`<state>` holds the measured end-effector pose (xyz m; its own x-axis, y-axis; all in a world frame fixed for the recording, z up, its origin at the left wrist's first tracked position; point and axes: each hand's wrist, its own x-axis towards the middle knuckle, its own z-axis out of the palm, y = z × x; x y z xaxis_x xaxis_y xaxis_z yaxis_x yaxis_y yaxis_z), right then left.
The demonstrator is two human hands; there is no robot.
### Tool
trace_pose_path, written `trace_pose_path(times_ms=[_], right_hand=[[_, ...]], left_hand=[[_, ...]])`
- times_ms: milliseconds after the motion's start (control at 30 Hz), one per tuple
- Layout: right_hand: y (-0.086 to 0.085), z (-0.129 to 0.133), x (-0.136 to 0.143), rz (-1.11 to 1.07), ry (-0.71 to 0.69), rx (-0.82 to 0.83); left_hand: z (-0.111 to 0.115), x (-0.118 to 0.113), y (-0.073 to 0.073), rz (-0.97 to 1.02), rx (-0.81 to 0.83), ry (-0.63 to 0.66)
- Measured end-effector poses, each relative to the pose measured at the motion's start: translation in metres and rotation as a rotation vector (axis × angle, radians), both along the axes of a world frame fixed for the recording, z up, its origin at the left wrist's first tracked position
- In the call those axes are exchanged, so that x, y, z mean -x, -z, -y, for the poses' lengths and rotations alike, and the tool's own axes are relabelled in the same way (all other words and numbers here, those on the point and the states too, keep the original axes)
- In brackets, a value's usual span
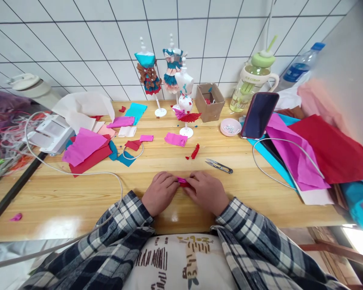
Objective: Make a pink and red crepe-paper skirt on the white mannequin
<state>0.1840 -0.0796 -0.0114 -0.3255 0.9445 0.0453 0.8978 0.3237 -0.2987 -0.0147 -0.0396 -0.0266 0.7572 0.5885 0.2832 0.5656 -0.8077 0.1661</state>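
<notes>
Two hands share one small grip: the left hand (161,194) pinches one end of a magenta-and-red crepe-paper bundle (183,182), the right hand (207,192) the other. Bundle sits between the fingertips, a little above the tabletop or on it; cannot tell which. Its visible long axis runs left to right, in line with the gap between the hands. Neither hand is nearer; both touch it. Fingers hide the ends, so whether it is one folded piece or two layers is unclear.

Edges: wooden tabletop (254,203) ends on the near side, close to the wearer's torso, with the wrists just inside that front edge. Wood reaches left to the white cable (121,187), which crosses by the left sleeve (127,207), and right toward the paper stack (299,161).

Beyond the fingers: thread snips (219,166) lie just past the right hand, slanted; a twisted red scrap (195,151) lies straight ahead; farther back, a magenta rectangle (176,139) beside the white mini dress form (186,132).
</notes>
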Motion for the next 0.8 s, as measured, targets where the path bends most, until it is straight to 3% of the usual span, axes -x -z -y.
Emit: trace_pose_path(times_ms=[167, 333, 800], right_hand=[[0.006, 0.002, -0.001, 0.067, 0.002, -0.013], [0.01, 0.0, -0.003, 0.014, 0.036, 0.009], [0.008, -0.001, -0.003, 0.013, 0.035, 0.037]], left_hand=[[-0.005, 0.007, 0.004, 0.093, 0.065, 0.041], [-0.009, 0.014, 0.007, 0.128, 0.094, -0.008], [-0.015, 0.021, -0.005, -0.005, 0.171, -0.068]])
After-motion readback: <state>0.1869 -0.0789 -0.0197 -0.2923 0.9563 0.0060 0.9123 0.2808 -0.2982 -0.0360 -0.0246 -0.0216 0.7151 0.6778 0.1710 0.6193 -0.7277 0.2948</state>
